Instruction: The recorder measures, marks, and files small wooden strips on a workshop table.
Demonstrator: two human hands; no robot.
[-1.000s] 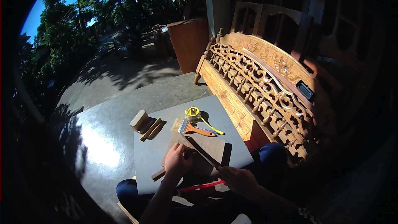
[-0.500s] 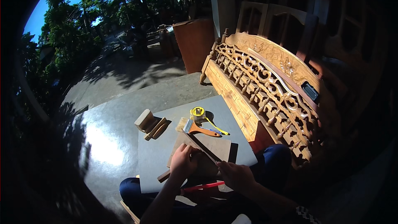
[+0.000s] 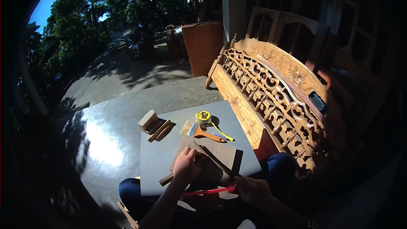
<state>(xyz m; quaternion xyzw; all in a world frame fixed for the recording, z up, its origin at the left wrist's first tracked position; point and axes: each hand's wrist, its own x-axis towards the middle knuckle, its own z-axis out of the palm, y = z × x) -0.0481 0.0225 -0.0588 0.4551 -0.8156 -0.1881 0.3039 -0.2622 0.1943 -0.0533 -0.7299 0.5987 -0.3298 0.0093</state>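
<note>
By the right grip (image 3: 253, 190), one long file (image 3: 217, 160) is being grasped at its near end; by the left grip (image 3: 185, 165), one partly hidden stick (image 3: 166, 180) is being clasped over one brown board (image 3: 226, 152). Filing seems to be being done; a steady hold is probably being called for. One red tool (image 3: 207, 192) is being left nearer the lap. Farther out, one brush (image 3: 205, 134), one tape measure (image 3: 204, 117) and apparently three wood pieces (image 3: 149, 121) are being carried on the grey desk (image 3: 153, 161).

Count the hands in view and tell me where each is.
2: the left hand over the brown board, and the right hand at the near end of the long dark tool.
</note>
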